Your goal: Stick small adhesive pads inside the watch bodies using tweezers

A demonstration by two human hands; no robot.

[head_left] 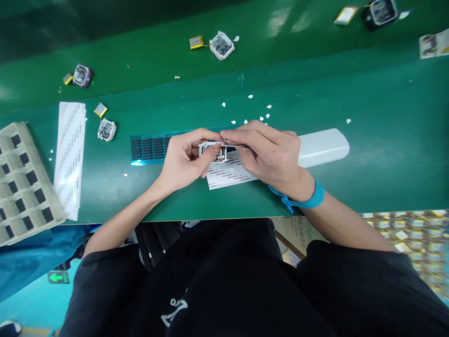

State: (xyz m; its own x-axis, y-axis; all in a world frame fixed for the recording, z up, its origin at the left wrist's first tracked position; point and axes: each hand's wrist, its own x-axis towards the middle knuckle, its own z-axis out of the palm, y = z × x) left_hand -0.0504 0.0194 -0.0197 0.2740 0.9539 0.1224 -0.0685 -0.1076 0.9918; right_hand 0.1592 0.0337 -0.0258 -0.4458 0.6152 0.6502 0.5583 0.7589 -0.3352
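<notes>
Between the fingers and thumb of my left hand (187,157) is a small white device housing (223,156), tilted, with its electronics showing inside. My left thumb lies across its open face. My right hand (268,152) is closed in a pinch at the housing's upper right edge. A thin, dark, pointed tool (242,145), perhaps tweezers, shows under its fingers; most of it is hidden. Below the hands lies a printed white backing sheet (228,177). A blue sheet with rows of black strips (149,149) lies partly behind my left hand.
Open housings with batteries wired to them stand around: white ones (222,45) (106,130), a purple one (82,76) and a black one (382,11). Small white stickers (269,106) are scattered about. A moulded tray (26,187) sits left; a glossy white strip (324,146) lies right.
</notes>
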